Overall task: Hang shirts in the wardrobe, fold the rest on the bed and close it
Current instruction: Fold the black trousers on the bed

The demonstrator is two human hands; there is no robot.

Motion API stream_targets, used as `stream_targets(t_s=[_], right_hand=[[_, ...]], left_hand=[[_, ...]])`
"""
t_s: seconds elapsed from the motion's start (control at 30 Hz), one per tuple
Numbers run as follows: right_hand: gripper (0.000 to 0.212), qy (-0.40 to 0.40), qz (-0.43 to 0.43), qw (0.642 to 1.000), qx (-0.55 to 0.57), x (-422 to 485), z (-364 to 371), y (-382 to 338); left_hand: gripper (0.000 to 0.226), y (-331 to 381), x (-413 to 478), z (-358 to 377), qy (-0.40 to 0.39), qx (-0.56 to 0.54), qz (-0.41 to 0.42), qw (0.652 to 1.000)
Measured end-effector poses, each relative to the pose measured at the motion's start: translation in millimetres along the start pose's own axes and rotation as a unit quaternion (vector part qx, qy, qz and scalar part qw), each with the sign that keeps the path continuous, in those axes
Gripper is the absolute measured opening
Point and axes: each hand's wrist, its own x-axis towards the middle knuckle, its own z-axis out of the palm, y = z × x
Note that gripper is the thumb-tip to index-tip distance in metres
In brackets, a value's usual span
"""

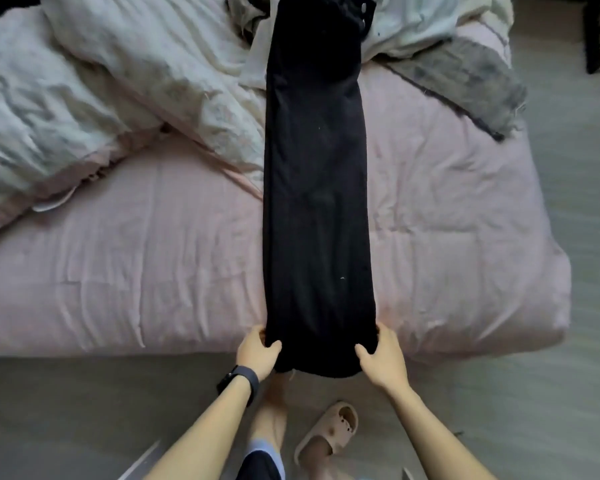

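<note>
A pair of black trousers [316, 188] lies stretched lengthwise across the pink bed [153, 271], legs folded together, waistband with buttons at the far end. The hem end hangs slightly over the near bed edge. My left hand [257, 351] grips the hem's left corner, thumb on top. My right hand [383, 356] grips the hem's right corner in the same way. A dark watch sits on my left wrist.
A rumpled white duvet [101, 81] covers the bed's far left. A grey fringed cloth [465, 81] lies at the far right, with more garments [246, 15] heaped at the top. My feet and a beige slipper [329, 434] stand on the grey floor below.
</note>
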Motion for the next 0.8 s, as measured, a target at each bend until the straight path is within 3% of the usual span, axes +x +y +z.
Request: stream_targets(t_s=[0.23,0.4,0.6,0.8], right_hand=[[0.048,0.019,0.019,1.000,0.005,15.7,21.7,44.9],[0.023,0.010,0.026,0.999,0.025,9.9,24.9,56.3],[0.020,-0.010,0.040,0.999,0.028,-34.7,21.9,58.6],[0.020,0.002,0.045,0.992,0.116,-77.3,19.9,56.4]], left_hand=[[0.050,-37.7,2.9,30.7,0.001,0.004,0.025,1.000],[0.026,-48.4,-4.2,31.5,-0.006,-0.030,0.042,0.999],[0.024,-64.0,-36.3,16.6,-0.026,-0.033,0.026,0.999],[0.019,-77.8,-74.5,0.0,-0.022,-0.070,0.020,0.997]])
